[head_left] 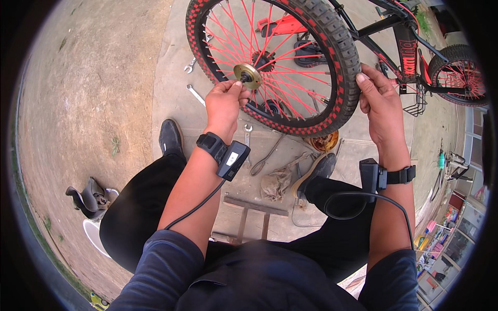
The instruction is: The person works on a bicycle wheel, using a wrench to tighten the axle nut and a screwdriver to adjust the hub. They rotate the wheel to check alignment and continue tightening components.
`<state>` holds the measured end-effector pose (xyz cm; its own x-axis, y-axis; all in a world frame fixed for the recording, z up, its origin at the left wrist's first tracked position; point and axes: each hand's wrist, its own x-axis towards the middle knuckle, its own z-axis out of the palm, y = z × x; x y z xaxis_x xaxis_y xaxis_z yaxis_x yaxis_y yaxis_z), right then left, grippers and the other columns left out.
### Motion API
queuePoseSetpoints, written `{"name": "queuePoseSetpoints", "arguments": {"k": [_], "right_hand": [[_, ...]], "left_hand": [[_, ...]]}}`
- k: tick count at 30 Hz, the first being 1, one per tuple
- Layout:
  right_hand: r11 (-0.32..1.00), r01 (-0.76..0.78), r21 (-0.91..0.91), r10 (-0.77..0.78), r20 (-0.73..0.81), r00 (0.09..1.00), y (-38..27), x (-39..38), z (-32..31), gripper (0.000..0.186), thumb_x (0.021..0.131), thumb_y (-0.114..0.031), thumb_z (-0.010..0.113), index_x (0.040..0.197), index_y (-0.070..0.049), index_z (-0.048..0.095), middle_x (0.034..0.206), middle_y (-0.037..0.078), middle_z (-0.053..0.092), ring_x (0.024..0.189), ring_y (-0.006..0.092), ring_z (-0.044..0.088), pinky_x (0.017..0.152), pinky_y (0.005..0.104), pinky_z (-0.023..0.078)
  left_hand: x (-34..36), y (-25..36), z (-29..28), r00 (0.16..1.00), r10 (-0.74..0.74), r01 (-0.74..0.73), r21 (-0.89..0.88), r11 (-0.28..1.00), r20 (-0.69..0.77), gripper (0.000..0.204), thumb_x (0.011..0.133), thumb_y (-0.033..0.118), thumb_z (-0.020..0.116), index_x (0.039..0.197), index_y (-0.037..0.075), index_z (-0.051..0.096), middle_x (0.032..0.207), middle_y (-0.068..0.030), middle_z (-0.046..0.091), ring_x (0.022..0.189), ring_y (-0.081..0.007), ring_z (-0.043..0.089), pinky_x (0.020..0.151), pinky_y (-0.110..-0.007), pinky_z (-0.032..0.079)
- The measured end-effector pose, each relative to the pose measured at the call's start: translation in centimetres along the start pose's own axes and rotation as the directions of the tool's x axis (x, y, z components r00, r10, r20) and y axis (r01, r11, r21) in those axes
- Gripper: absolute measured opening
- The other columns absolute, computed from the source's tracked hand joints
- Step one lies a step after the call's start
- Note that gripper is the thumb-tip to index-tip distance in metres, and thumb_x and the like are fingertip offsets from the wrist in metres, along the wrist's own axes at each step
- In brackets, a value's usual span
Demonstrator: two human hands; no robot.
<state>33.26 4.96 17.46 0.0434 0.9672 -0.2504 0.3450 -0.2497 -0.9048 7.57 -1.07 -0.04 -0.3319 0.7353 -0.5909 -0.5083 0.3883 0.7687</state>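
Observation:
A bicycle wheel (344, 54) with a black knobbly tyre, red checks on its sidewall and red spokes stands in front of me, tilted. My left hand (224, 106) is closed, its thumb and fingers pinching the dark end of the axle (245, 77). Just behind those fingertips sits a brass-coloured round hub disc (254, 74). Deeper among the spokes a dark toothed sprocket (264, 61) shows. At the tyre's right side, my right hand (385, 106) holds the tread with its thumb and bent fingers; some of its fingertips are hidden. Both wrists carry strapped black devices.
Wrenches (195, 95) (248, 136) lie on the ground left of and below the wheel. A crumpled rag (275, 185) and an orange-brown bowl (325, 141) are near my feet. The black bicycle frame (407, 49) stands at upper right, a dark saddle (92, 199) at left.

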Motion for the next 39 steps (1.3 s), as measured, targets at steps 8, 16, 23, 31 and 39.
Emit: {"name": "queuePoseSetpoints", "arguments": {"k": [8, 16, 23, 31, 39], "right_hand": [[1.0, -0.002, -0.016, 0.002, -0.012, 1.0, -0.3, -0.2, 0.3, 0.039, 0.095, -0.019, 0.072, 0.129, 0.0, 0.065, 0.084, -0.003, 0.063, 0.065, 0.0046, 0.045, 0.057, 0.0206, 0.035], [1.0, -0.005, -0.019, 0.005, -0.003, 1.0, 0.0, -0.1, 0.0, 0.039, 0.095, -0.019, 0.071, 0.129, 0.001, 0.064, 0.084, -0.003, 0.063, 0.065, 0.0051, 0.045, 0.058, 0.0211, 0.036], [1.0, -0.005, -0.017, 0.005, 0.018, 1.0, 0.1, 0.0, 0.1, 0.04, 0.097, -0.02, 0.071, 0.13, -0.001, 0.063, 0.086, -0.005, 0.06, 0.061, 0.0021, 0.041, 0.053, 0.0196, 0.031], [0.999, 0.02, -0.028, -0.02, 0.012, 1.0, -0.3, -0.3, 0.2, 0.044, 0.094, -0.02, 0.074, 0.129, 0.004, 0.063, 0.074, -0.004, 0.058, 0.061, 0.0046, 0.045, 0.056, 0.0218, 0.036], [0.999, 0.039, -0.01, -0.038, 0.095, 0.995, -0.1, -0.6, 0.3, 0.042, 0.093, -0.019, 0.075, 0.128, 0.001, 0.061, 0.074, -0.006, 0.053, 0.057, 0.0023, 0.041, 0.05, 0.0199, 0.03]], "left_hand": [[1.1, -1.5, -1.0, 0.92, 0.381, -0.373, 0.492, 0.786, 0.088, 0.026, 0.096, 0.011, 0.069, 0.115, -0.006, 0.065, 0.088, -0.008, 0.071, 0.077, -0.0111, 0.068, 0.066, -0.025, 0.054], [-0.4, 0.0, -0.8, 0.998, -0.046, 0.034, 0.262, 0.965, 0.04, 0.036, 0.104, 0.035, 0.056, 0.103, 0.0, 0.064, 0.077, -0.0061, 0.066, 0.065, -0.0125, 0.064, 0.055, -0.025, 0.047], [0.2, -0.1, -1.2, 0.99, -0.089, 0.064, 0.216, 0.974, 0.106, 0.039, 0.106, 0.04, 0.051, 0.094, 0.005, 0.061, 0.072, -0.0032, 0.061, 0.056, -0.0114, 0.057, 0.049, -0.025, 0.039], [0.2, 0.1, -1.0, 0.992, -0.098, 0.082, 0.187, 0.979, 0.082, 0.039, 0.106, 0.037, 0.051, 0.093, 0.002, 0.063, 0.07, -0.0037, 0.06, 0.054, -0.0125, 0.055, 0.049, -0.027, 0.038], [0.3, 0.2, -2.0, 0.99, -0.114, 0.095, 0.208, 0.974, 0.08, 0.038, 0.108, 0.039, 0.048, 0.094, 0.006, 0.06, 0.075, -0.0017, 0.06, 0.059, -0.0103, 0.055, 0.05, -0.024, 0.039]]}}
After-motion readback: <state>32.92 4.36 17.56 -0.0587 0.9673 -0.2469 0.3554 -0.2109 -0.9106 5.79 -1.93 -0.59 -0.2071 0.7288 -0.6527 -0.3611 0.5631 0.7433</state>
